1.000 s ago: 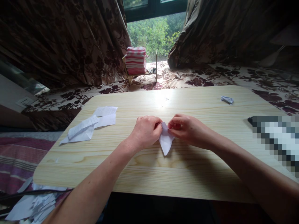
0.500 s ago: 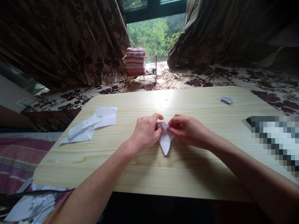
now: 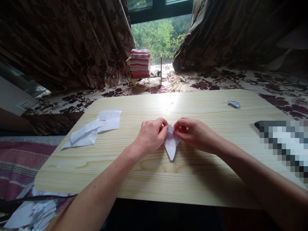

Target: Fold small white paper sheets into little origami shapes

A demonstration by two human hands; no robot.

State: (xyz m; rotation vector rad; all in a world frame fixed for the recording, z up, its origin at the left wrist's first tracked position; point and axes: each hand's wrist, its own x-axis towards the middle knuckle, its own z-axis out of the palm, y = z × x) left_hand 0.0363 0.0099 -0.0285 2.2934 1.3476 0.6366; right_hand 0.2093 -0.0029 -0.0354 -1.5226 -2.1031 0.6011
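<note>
We have the folded paper [image 3: 170,144] between our hands, at about the middle of the surface [image 3: 144,187]. Its long axis runs toward us, narrow tip nearest our body, far end between our fingers. Our left hand [image 3: 152,134] pinches its left edge, thumb against forefinger; our right hand [image 3: 191,132] pinches the right edge likewise. Neither hand is nearer. Whether the paper lies flat, we cannot tell.

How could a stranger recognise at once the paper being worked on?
On the pale table, look near the middle. Between the left hand and right hand is folded white paper, its longer tip toward the camera; unlike the loose papers, it is held.
</note>
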